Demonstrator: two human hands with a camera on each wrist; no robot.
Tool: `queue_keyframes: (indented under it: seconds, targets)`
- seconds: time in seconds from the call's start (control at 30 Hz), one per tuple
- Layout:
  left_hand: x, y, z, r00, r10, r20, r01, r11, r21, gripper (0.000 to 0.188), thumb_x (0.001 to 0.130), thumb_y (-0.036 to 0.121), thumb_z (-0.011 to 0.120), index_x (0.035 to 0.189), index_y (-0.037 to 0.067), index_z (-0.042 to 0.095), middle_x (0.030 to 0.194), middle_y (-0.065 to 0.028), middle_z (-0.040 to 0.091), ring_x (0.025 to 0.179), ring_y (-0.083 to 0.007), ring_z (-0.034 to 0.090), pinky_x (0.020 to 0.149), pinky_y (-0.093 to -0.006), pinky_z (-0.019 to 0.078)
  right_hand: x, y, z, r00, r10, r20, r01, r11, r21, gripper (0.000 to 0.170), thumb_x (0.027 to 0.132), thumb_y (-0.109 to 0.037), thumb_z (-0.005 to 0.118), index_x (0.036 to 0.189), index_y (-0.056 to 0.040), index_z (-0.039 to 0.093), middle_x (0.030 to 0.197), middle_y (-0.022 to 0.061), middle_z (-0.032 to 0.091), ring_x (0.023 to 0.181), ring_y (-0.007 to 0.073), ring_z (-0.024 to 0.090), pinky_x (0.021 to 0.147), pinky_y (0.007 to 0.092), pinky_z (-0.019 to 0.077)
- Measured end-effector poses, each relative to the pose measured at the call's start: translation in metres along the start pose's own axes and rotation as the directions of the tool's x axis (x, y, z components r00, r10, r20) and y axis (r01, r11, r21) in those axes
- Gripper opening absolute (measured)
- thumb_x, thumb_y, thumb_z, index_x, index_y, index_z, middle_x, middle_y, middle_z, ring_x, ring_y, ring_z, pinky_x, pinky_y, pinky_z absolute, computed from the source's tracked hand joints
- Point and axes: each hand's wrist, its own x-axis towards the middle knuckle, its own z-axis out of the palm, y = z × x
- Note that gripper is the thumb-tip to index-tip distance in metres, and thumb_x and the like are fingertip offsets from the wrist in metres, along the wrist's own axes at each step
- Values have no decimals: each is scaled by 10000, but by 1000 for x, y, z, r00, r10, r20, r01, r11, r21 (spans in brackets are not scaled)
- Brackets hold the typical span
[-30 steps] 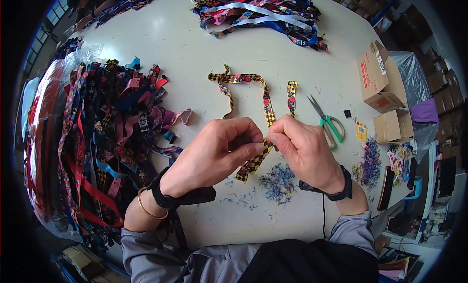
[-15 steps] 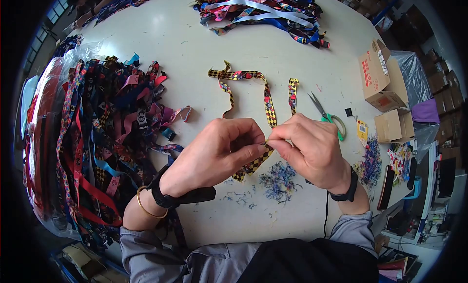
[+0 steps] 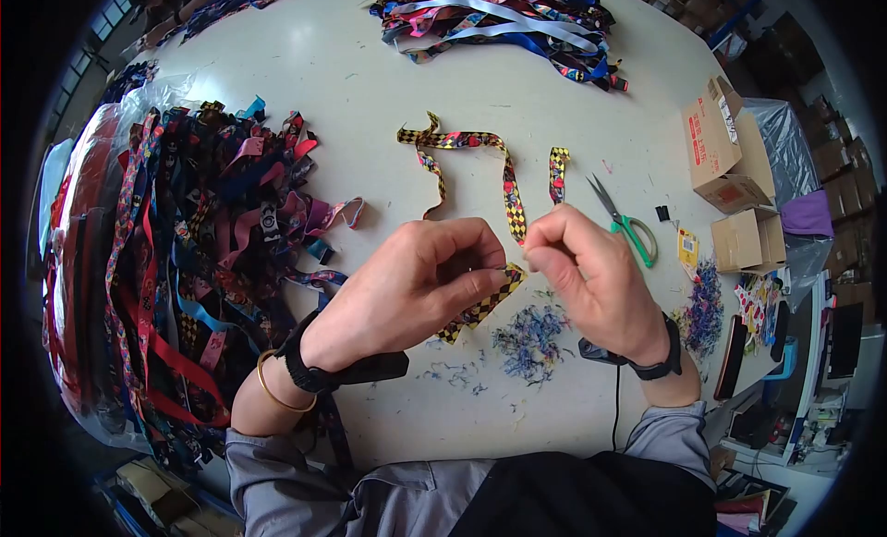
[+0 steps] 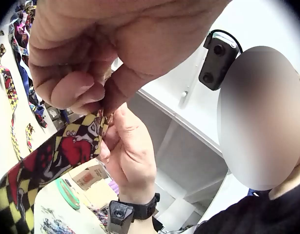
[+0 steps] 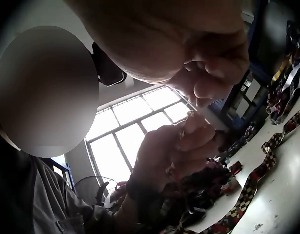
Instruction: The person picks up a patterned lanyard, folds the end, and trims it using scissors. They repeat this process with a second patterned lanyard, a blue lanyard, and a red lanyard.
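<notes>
Two bare hands work close together over the worktop (image 3: 554,426). Left hand (image 3: 397,297) pinches one end of a yellow-and-black checked ribbon (image 3: 482,311) between thumb and fingers, its printed length hanging below them. Right hand (image 3: 596,283) is just beside it, thumb and forefinger narrow; whether they grip anything cannot be told. Green-handled scissors (image 3: 617,221) lie beyond the right hand, thread scraps (image 3: 530,343) between the wrists, and a ribbon heap (image 3: 208,260) left of the left hand.

The left hand (image 4: 115,48) pinches a checkered ribbon (image 4: 52,158) by its end. Right beside it's the right hand (image 4: 133,146), black-strapped.
</notes>
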Motion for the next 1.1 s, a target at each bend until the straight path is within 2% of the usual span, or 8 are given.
queue_keyframes:
  seconds: [0.2, 0.3, 0.4, 0.5, 0.7, 0.83, 0.9, 1.1]
  targets:
    - [1, -3, 0, 1000, 0, -1, 0, 1000, -22, 107, 938, 75, 631, 985, -6, 581, 855, 17, 595, 774, -34, 533, 699, -214, 458, 3, -13, -7, 988, 114, 101, -114, 993, -5, 127, 861, -74, 699, 920, -35, 592, 775, 78, 613, 607, 223, 627, 515, 299, 459]
    - [2, -3, 1, 1000, 2, -17, -2, 1000, -17, 106, 940, 77, 628, 986, -8, 584, 854, 14, 601, 770, -36, 541, 695, -217, 462, 1, -3, -1, 999, -36, 28, 38, 998, -52, 101, 865, -34, 686, 917, 1, 607, 784, 54, 582, 584, 104, 518, 528, 246, 402]
    - [2, -3, 1, 999, 23, -23, -22, 999, 35, 105, 937, 76, 629, 979, -10, 586, 837, 15, 604, 762, -37, 547, 689, -220, 464, 3, -5, -1, 998, -64, 4, 64, 989, -136, 130, 826, -70, 719, 865, -45, 597, 747, 72, 623, 595, 233, 628, 514, 339, 459]
    - [2, -1, 0, 1000, 1, 0, -1, 995, 96, 102, 932, 71, 631, 969, -11, 584, 813, 18, 604, 755, -38, 548, 685, -221, 463, 3, 1, -2, 995, -96, -8, 91, 968, -233, 144, 837, -86, 711, 862, -42, 576, 755, 76, 615, 615, 256, 633, 528, 364, 462]
    - [3, -1, 0, 1000, -15, 17, 13, 996, 86, 92, 933, 65, 622, 957, -11, 578, 801, 15, 608, 752, -40, 551, 688, -222, 462, 3, -2, -4, 998, -51, 22, 55, 962, -267, 149, 860, -84, 683, 877, -41, 542, 783, 82, 609, 647, 271, 641, 540, 375, 468]
    - [3, -1, 0, 996, -80, 27, 81, 996, -45, 84, 944, 61, 611, 962, -14, 577, 806, 16, 608, 759, -40, 554, 692, -216, 463, 3, -4, -5, 998, -49, 38, 54, 986, -157, 137, 851, -60, 684, 881, -39, 552, 788, 77, 600, 643, 263, 640, 536, 363, 469]
    - [5, -7, 2, 1000, -2, 4, 3, 997, -79, 86, 948, 63, 609, 971, -15, 578, 806, 19, 606, 756, -41, 556, 686, -212, 463, 2, -7, -5, 998, -44, 50, 49, 994, -95, 135, 843, -44, 685, 887, -37, 558, 792, 77, 597, 637, 257, 639, 533, 354, 469]
    - [5, -5, 0, 999, -28, 28, 29, 999, -33, 87, 946, 71, 622, 954, -11, 595, 802, 22, 604, 738, -39, 553, 673, -202, 459, 4, -6, -5, 988, -155, -3, 149, 959, -242, 139, 826, -21, 684, 882, -30, 557, 790, 93, 594, 607, 250, 621, 533, 338, 467]
